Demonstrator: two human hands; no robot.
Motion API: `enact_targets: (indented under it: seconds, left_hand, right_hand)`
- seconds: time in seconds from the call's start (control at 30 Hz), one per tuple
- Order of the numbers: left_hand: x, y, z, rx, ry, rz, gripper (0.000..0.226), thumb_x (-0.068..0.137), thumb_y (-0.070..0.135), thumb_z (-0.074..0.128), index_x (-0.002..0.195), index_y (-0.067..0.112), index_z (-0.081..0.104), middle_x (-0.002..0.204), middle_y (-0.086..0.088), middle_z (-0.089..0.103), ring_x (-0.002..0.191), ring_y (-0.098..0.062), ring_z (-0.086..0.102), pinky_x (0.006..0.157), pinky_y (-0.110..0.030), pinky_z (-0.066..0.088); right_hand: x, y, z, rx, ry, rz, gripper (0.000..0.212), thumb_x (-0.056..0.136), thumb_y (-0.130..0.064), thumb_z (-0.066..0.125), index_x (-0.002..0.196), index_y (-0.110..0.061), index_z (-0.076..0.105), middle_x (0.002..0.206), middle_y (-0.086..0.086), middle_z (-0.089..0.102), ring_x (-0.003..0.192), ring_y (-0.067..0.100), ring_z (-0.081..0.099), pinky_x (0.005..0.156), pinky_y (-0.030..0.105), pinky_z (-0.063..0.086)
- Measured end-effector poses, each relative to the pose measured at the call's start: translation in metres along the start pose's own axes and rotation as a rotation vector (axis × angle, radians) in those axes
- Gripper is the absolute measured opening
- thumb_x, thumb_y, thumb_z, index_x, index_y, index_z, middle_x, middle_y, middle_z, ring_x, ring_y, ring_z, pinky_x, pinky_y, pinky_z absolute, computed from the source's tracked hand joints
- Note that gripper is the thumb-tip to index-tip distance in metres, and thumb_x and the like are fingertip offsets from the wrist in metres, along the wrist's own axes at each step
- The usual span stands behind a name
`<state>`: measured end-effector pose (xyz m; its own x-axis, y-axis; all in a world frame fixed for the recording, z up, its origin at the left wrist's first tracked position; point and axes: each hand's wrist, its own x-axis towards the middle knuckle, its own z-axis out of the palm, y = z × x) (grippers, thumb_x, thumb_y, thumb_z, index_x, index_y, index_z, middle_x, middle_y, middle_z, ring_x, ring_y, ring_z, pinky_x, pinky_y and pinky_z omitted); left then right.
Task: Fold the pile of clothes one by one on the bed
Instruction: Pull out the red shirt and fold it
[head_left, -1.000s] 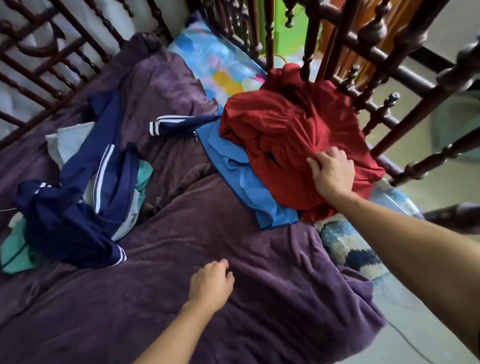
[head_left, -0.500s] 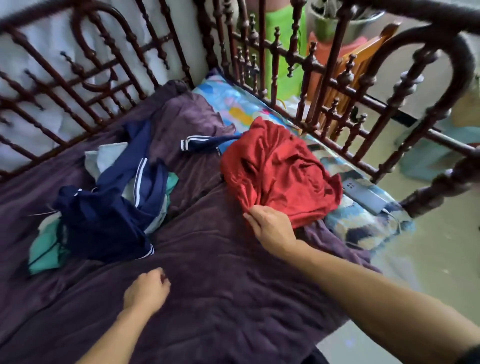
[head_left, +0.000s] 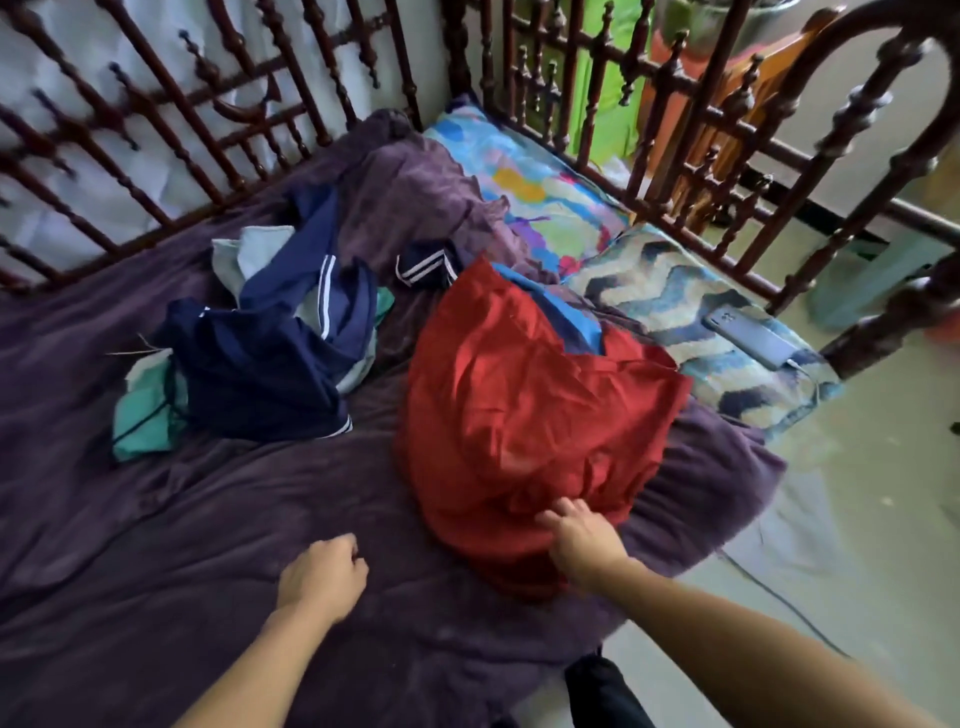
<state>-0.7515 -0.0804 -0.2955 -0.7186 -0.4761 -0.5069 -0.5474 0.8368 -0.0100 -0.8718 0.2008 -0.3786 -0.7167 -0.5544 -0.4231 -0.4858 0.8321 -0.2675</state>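
Observation:
A crumpled red garment (head_left: 524, 410) lies on the purple blanket (head_left: 218, 545) at the right of the bed. My right hand (head_left: 582, 535) grips its near edge, fingers curled into the cloth. A blue garment (head_left: 571, 317) with a navy striped sleeve (head_left: 423, 265) peeks out from under its far side. To the left lies a heap of navy clothes with white stripes (head_left: 275, 353) over pale blue and teal pieces (head_left: 143, 405). My left hand (head_left: 324, 577) hovers over the blanket with fingers loosely curled, holding nothing.
Dark wooden bed rails (head_left: 260, 119) run along the back and right sides. A colourful pillow (head_left: 535, 197) and a zigzag-patterned cushion (head_left: 660, 291) lie at the right, with a phone (head_left: 753, 338) and cable on the cushion. Bare floor (head_left: 831, 519) is to the right.
My right hand has dragged the red garment toward me across the blanket, spreading it out. The blue garment came along beneath it. My left hand shifted slightly to the right.

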Motion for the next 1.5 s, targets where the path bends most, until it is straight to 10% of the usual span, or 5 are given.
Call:
enact_targets:
  seconds: [0.27,0.63,0.97,1.1,1.5]
  left_hand:
    - [0.031,0.073,0.018,-0.020,0.019,0.150,0.032,0.096,0.036,0.045,0.125,0.023,0.052,0.121,0.000,0.057,0.110,-0.021,0.057,0.084,-0.034,0.047]
    - [0.119,0.191,0.034,0.344,-0.076,0.438,0.031,0.090,0.025,0.053,0.121,0.029,0.058,0.148,-0.001,0.037,0.142,-0.023,0.023,0.107,-0.040,0.026]
    - [0.083,0.124,0.027,-0.301,-0.057,-0.042,0.049,0.087,0.053,0.057,0.125,0.024,0.048,0.127,-0.005,0.050,0.118,-0.029,0.051,0.093,-0.040,0.044]
    - [0.109,0.185,0.034,-0.481,-0.128,-0.083,0.107,0.063,0.072,0.068,0.149,0.032,0.018,0.153,-0.006,0.020,0.140,-0.029,0.027,0.111,-0.047,0.030]
    - [0.056,0.082,0.068,-0.236,-0.051,-0.592,0.030,0.090,0.018,0.050,0.117,0.006,0.055,0.118,-0.022,0.060,0.109,-0.039,0.059,0.086,-0.042,0.048]
  right_hand:
    - [0.105,0.104,-0.086,0.095,0.153,0.395,0.088,0.074,-0.041,0.072,0.147,-0.029,0.023,0.151,0.013,0.030,0.138,0.031,0.033,0.102,0.051,0.036]
    - [0.011,0.098,0.007,0.070,-0.148,-0.317,0.049,0.083,-0.067,0.037,0.089,-0.022,0.056,0.082,0.004,0.068,0.081,0.030,0.064,0.061,0.035,0.044]
    - [0.171,0.121,-0.079,0.434,0.140,0.391,0.092,0.075,-0.048,0.073,0.147,-0.017,0.025,0.146,0.016,0.038,0.130,0.035,0.040,0.101,0.041,0.038]
    - [0.171,0.097,-0.072,0.458,0.053,0.351,0.025,0.086,-0.028,0.056,0.105,-0.012,0.062,0.102,0.017,0.067,0.101,0.035,0.062,0.078,0.035,0.045]
    - [0.205,0.176,-0.228,0.715,0.722,0.585,0.038,0.086,-0.026,0.041,0.120,-0.017,0.058,0.119,0.010,0.063,0.113,0.029,0.057,0.095,0.035,0.041]
